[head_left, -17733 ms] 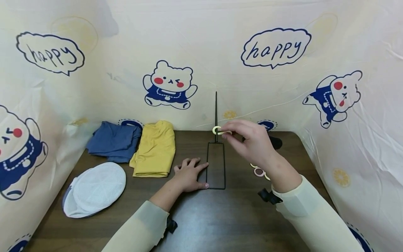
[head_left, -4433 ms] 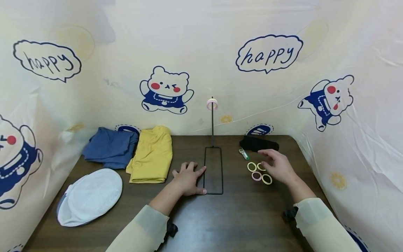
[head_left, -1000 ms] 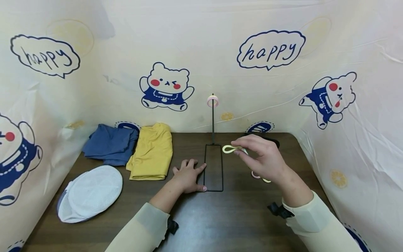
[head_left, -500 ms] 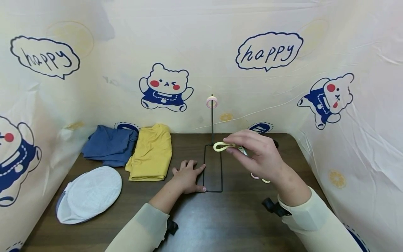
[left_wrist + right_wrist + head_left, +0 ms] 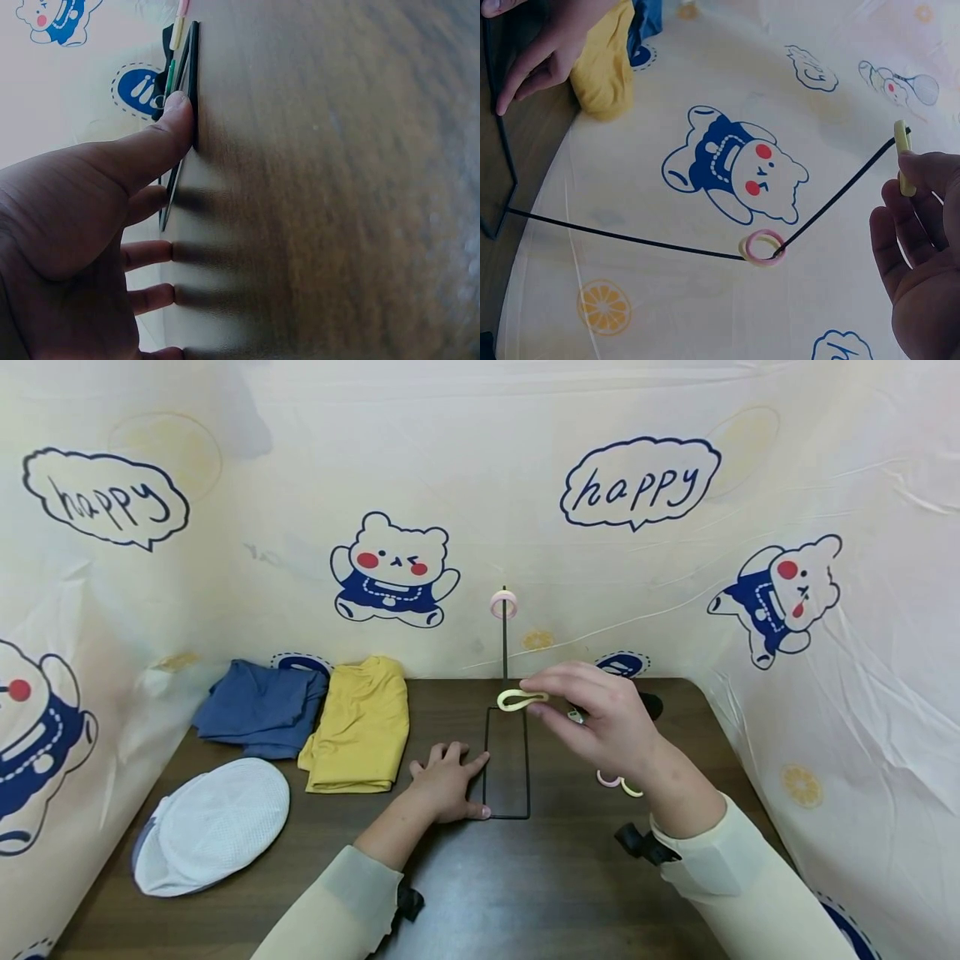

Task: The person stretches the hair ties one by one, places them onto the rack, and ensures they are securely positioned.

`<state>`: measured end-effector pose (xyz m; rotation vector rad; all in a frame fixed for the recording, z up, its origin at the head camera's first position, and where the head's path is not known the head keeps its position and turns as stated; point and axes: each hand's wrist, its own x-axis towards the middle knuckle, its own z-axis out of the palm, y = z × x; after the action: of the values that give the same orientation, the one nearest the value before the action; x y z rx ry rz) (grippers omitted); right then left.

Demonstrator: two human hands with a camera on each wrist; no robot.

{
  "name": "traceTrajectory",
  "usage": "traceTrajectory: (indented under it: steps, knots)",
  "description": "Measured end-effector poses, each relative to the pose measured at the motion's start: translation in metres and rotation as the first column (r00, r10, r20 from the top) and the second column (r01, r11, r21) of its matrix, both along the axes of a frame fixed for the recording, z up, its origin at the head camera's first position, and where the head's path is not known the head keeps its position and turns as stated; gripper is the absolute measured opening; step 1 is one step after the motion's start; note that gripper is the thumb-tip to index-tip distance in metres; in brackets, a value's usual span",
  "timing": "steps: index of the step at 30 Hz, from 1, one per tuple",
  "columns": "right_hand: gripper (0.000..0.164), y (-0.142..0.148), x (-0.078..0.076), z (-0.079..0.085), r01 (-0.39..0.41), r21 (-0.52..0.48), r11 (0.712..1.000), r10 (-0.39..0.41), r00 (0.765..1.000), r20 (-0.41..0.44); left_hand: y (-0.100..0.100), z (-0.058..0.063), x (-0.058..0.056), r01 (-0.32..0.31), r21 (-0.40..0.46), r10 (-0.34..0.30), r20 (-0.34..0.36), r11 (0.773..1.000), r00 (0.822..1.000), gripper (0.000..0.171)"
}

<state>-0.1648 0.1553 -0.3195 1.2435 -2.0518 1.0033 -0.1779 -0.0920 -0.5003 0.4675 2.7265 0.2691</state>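
Observation:
My right hand (image 5: 607, 714) pinches a pale yellow hair tie (image 5: 510, 703), squeezed into a narrow loop, between thumb and fingers. In the right wrist view this yellow hair tie (image 5: 904, 157) is at the free tip of the black wire stand's arm (image 5: 840, 193); whether the tip passes through it, I cannot tell. A pink hair tie (image 5: 778, 234) and a pale yellow one hang at the stand's bend. My left hand (image 5: 448, 783), fingers spread, rests on the table with thumb and forefinger touching the stand's rectangular base (image 5: 528, 768).
More pink and yellow hair ties (image 5: 632, 790) lie on the table (image 5: 480, 893), partly behind my right hand. A dark object (image 5: 652, 703) lies behind it too. On the left are folded yellow cloth (image 5: 360, 727), folded blue cloth (image 5: 262, 706) and a white cap (image 5: 221, 827).
Since a second ago my right hand has carried the yellow hair tie leftward to the stand. Earlier it reached to the hair ties on the table. The left hand stays at the base.

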Motion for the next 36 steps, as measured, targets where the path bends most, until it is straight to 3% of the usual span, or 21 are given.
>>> traceTrajectory:
  steps: [10,19,36]
  knots:
    - [0.028,-0.004,-0.015,-0.004,0.050,0.026,0.998,-0.050,0.999,-0.008,0.000,-0.001,0.000,0.003,0.000,-0.003,-0.005,1.000,1.000,0.096]
    - [0.025,-0.010,-0.033,-0.011,0.075,-0.012,0.997,-0.074,0.997,0.026,0.000,0.001,0.001,0.004,-0.001,-0.004,-0.007,1.000,1.000,0.096]
    - [0.020,-0.025,-0.074,-0.032,0.210,-0.138,0.968,-0.207,0.978,0.040,0.000,0.001,0.000,0.007,-0.005,-0.007,-0.003,1.000,1.000,0.096]
